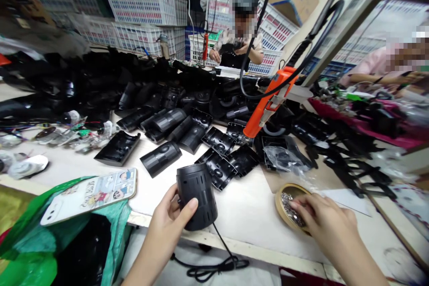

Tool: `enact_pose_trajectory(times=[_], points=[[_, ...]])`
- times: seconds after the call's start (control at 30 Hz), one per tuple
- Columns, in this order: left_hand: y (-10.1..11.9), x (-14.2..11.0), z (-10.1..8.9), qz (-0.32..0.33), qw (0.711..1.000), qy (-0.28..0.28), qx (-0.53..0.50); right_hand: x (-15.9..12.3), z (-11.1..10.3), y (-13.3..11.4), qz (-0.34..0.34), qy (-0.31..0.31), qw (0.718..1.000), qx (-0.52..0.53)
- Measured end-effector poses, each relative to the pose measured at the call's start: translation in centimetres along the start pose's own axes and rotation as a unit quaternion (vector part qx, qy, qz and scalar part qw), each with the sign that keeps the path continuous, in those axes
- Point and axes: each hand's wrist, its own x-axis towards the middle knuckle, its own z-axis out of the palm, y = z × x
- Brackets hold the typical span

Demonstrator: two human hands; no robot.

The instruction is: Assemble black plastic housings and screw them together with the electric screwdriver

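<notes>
The left hand [167, 223] grips a black ribbed plastic cylinder housing [197, 195] at the near edge of the white bench [244, 210], its cable [214, 263] trailing off toward six o'clock. At three o'clock from the housing, the right hand [330, 223] dips loosely curled fingers into a shallow round tan dish of small silver screws [291, 208]. Best to pinch a single screw and keep the housing steady and upright. An orange electric screwdriver [268, 103] hangs at twelve o'clock.

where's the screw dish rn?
Head view, lower right: the screw dish sits on the table, under the right hand fingertips, right of the black housing.
</notes>
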Motion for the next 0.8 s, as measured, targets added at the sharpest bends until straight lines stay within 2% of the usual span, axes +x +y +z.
enact_pose_trajectory(times=[0.07,0.13,0.17,0.2,0.27,0.3,0.33,0.43,0.53,0.73,0.8], points=[[-0.4,0.4,-0.2,0.032,0.998,0.027,0.057,-0.7,-0.8,-1.6,0.015,0.069,0.995,0.073],[-0.8,0.4,-0.4,0.047,0.992,0.034,0.111,-1.8,-1.3,-4.4,0.049,0.119,0.971,0.202],[-0.9,0.4,-0.5,0.040,0.991,0.026,0.129,-2.4,-1.2,-6.2,0.073,0.114,0.948,0.286],[-1.1,0.4,-0.5,0.027,0.990,0.013,0.136,-3.0,-0.8,-8.0,0.091,0.099,0.913,0.385],[-1.3,0.4,-0.6,0.007,0.992,-0.008,0.123,-4.3,1.0,-11.8,0.088,0.005,0.826,0.556],[-1.4,0.4,-0.7,0.004,0.994,-0.015,0.112,-4.8,2.2,-13.4,0.086,-0.032,0.794,0.601],[-1.4,0.5,-0.7,0.005,0.995,-0.021,0.102,-5.3,3.5,-14.9,0.080,-0.044,0.778,0.622],[-1.3,0.7,-0.8,0.010,0.997,-0.025,0.078,-6.2,7.2,-17.6,0.064,0.029,0.800,0.596],[-1.0,0.8,-0.9,0.009,0.997,-0.028,0.074,-6.5,9.0,-18.4,0.044,0.091,0.822,0.560],[-0.8,1.0,-1.2,-0.002,0.996,-0.032,0.079,-6.5,8.7,-18.4,0.011,0.097,0.843,0.529],[-0.8,0.9,-1.3,-0.008,0.996,-0.034,0.084,-6.6,8.4,-18.0,-0.045,0.101,0.855,0.507]])
